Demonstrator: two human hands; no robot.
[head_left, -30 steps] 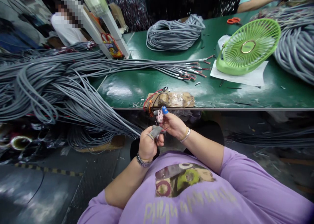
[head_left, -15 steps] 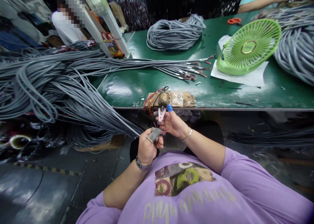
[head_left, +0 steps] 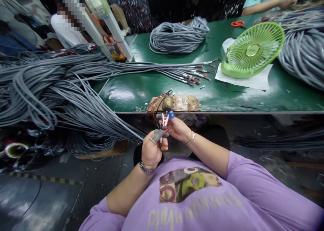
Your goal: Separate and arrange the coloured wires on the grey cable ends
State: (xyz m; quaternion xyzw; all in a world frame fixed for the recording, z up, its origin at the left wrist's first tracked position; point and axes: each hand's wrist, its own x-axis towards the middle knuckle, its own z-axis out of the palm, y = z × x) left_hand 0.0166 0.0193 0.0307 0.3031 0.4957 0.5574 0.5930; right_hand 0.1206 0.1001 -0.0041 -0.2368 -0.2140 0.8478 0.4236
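Observation:
My left hand wears grey covering on the thumb and is closed on the end of a grey cable. Thin red and dark wires fan out of this grip toward the right. Just across from it, my right hand has a blue cover on the thumb tip. Its fingers are closed around a small pink V-shaped clip, which stands just above the wires. Whether the clip touches a wire is too small to tell.
On the green table edge ahead lies a wooden block with a metal lump and red-black leads. Behind it are stripped cable ends, a grey coil, a green fan and orange scissors. Cable bundles fill the left.
The view has shifted slightly. My hands stay close together; the pink clip has turned a little and its two arms show more apart.

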